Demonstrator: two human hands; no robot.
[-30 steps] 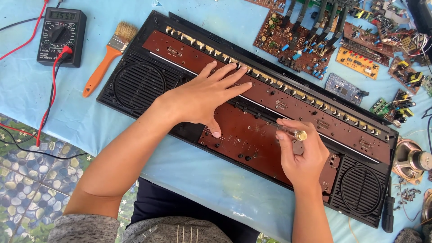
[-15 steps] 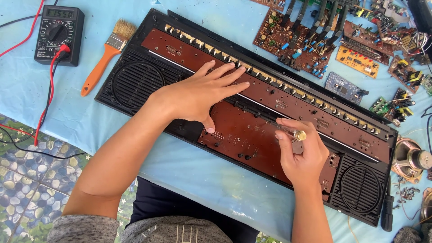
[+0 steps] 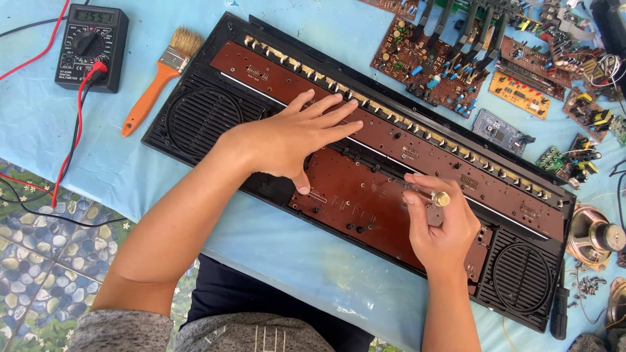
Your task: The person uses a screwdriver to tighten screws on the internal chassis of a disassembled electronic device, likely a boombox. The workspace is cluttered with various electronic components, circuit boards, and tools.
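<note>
Closest to you, your right hand (image 3: 440,228) sat over the right half of the brown circuit board (image 3: 365,195), with thumb and fingers pinched around a small clear-handled screwdriver (image 3: 427,194) topped by a brass-coloured cap, its tip lying low against the board. A little further out, your left hand (image 3: 293,140) lay flat on the same board, fingers spread and holding nothing, the thumb pressed down near the board's near edge and the fingertips reaching to the row of pale tabs along the far strip. Compared with the pictures from a second before, almost nothing had shifted: both hands kept the same places and the same shapes, and the screwdriver had not travelled along the board, so you seemed to be working steadily on one spot while the flat hand braced the piece. The board itself rested inside the long black radio case (image 3: 195,117), between its two round speaker grilles, on the light blue cloth (image 3: 287,248). Beyond the case, to the left, lay an orange-handled paintbrush (image 3: 156,81) and a black multimeter (image 3: 91,45) with red and black leads trailing off the cloth. Farthest off, at the upper right, loose circuit boards (image 3: 443,62) were scattered, and a bare speaker (image 3: 593,234) sat by the case's right end.
</note>
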